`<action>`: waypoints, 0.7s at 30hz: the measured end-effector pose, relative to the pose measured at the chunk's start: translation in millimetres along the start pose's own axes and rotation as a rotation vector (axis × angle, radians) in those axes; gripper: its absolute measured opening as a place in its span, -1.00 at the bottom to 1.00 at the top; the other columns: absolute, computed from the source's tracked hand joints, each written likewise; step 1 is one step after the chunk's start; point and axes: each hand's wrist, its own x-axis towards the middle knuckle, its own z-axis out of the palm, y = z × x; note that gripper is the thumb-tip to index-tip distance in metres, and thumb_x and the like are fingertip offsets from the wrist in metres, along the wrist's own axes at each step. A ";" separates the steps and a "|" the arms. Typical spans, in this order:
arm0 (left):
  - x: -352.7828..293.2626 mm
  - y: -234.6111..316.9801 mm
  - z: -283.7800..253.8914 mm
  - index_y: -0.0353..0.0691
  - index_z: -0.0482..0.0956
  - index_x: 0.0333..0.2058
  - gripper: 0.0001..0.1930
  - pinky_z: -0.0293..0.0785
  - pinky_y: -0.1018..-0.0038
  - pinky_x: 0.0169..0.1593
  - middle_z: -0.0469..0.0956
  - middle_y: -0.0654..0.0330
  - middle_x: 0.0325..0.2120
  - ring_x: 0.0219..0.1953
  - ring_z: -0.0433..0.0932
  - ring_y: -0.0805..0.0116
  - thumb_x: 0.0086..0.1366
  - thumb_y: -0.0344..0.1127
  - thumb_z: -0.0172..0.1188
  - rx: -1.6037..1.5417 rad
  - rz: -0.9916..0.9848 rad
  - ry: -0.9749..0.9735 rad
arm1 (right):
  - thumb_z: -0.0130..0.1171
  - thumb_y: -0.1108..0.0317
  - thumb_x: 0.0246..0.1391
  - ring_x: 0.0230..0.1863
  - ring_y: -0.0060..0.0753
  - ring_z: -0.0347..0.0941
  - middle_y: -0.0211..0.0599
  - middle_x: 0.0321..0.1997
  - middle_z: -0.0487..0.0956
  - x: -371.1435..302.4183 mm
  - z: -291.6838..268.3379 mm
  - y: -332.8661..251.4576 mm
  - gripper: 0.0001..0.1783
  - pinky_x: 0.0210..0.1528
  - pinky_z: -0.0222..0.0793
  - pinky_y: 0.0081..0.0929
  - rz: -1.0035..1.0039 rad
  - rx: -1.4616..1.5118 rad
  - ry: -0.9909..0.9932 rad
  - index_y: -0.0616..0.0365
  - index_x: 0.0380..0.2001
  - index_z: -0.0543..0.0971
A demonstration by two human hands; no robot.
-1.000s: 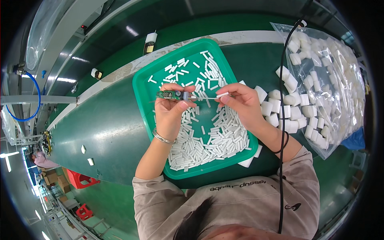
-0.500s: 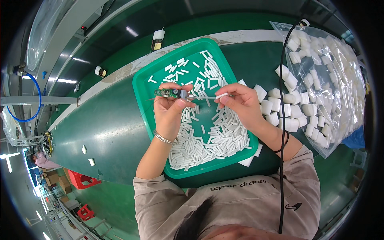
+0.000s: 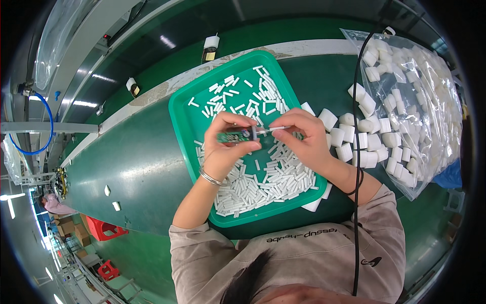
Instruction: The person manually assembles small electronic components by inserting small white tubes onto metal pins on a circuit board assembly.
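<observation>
From the head view, the landmark is the shallow green plastic tray (image 3: 186, 109), heaped with short white plastic tubes (image 3: 263, 190). Both hands hover over the middle of that tray. The left hand (image 3: 223, 152) curls its fingers and thumb around a small green circuit board strip (image 3: 234, 136), held level with its long axis running left to right. The right hand (image 3: 304, 139) pinches a thin white tube piece (image 3: 269, 129) between thumb and forefinger, also lying left to right, its free end pointing at the right end of the board strip. The two pieces are in line and meet, or nearly meet, end to end; whether they touch cannot be told. The right hand is the nearer one to the tube, the left to the board.

Just right of the tray lie loose white cylindrical caps (image 3: 354, 139), and farther right a clear plastic bag (image 3: 430, 101) full of the same. A black cable (image 3: 356, 213) hangs down across the right wrist. Beyond the tray's far edge stand two small bottles (image 3: 210, 46) on the green table (image 3: 131, 167). Nothing lies between the hands.
</observation>
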 end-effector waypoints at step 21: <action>-3.1 -5.3 5.6 -0.30 0.38 -0.42 -0.68 0.50 0.52 -0.28 0.51 0.10 -0.41 -0.34 0.53 0.34 -0.19 -0.64 0.26 -0.148 -0.236 -0.070 | 0.08 0.41 -0.43 -0.48 -0.58 0.29 -0.51 -0.58 0.29 -0.1 -16.8 2.5 -0.79 -0.57 0.25 -0.70 -1.048 -0.975 -0.132 0.16 -0.55 0.45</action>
